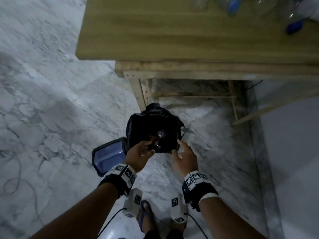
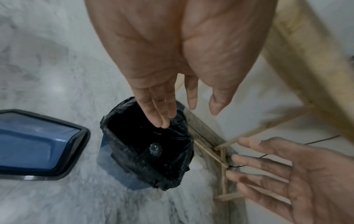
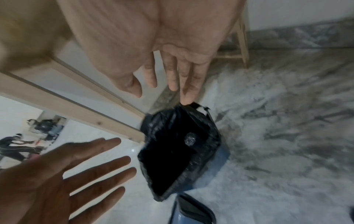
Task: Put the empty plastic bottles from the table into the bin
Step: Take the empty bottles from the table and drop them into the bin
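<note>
A blue bin (image 1: 152, 133) lined with a black bag stands on the floor by the table leg. One clear crumpled bottle (image 1: 161, 134) lies inside it, and shows in both wrist views as the bottle (image 2: 156, 150) (image 3: 190, 138). My left hand (image 1: 145, 149) hovers over the bin's near left rim with straight fingers (image 2: 162, 112) and holds nothing. My right hand (image 1: 179, 150) hovers at the near right rim, fingers (image 3: 184, 84) spread and empty. A dark shape with a red spot (image 1: 153, 143) sits by my left fingertips; I cannot tell what it is. More clear bottles with blue caps (image 1: 233, 4) lie on the wooden table (image 1: 155, 35).
The bin's blue lid (image 1: 108, 156) lies on the marble floor to the left of the bin. The table's legs and thin crossbars (image 1: 189, 97) stand just behind the bin. A white wall (image 1: 293, 152) closes the right side. Cables trail on the floor at the left.
</note>
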A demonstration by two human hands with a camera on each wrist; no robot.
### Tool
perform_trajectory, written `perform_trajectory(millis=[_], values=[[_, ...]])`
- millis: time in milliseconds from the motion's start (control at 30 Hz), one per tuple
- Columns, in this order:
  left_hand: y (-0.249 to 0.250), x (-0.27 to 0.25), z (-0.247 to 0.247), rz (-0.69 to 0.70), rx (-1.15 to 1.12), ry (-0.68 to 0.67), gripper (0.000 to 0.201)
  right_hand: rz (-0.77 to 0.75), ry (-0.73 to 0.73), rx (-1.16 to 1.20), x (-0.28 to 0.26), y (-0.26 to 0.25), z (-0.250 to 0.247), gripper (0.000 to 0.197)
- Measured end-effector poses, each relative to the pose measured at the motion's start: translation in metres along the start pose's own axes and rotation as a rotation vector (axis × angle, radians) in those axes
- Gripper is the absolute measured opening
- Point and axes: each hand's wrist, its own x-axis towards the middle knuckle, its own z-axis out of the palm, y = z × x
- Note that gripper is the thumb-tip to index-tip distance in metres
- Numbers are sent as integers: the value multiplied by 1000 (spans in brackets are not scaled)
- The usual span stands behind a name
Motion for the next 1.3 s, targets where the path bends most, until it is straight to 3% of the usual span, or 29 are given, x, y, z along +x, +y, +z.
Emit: perform_trajectory(millis=[200, 300, 433, 633, 867, 1100, 1300], values=[[74, -49, -51, 124, -102, -16, 49, -141, 103, 19, -29, -85, -82, 48], [126, -60, -80, 228, -42, 14, 32, -230, 163, 34, -32, -128, -126, 46], [202, -52, -120, 357, 37, 61, 32, -299, 224, 38, -18, -184, -181, 47], [314, -4, -146, 496, 72, 201, 36, -397, 363, 10, 46, -248, -239, 48], [405, 96, -127, 433, 209, 293, 58, -401, 364, -176, 164, -298, -271, 61], [446, 187, -98, 366, 330, 332, 67, -384, 243, -317, 254, -318, -273, 70], [446, 205, -91, 357, 329, 392, 66, -407, 292, -254, 271, -309, -265, 71]])
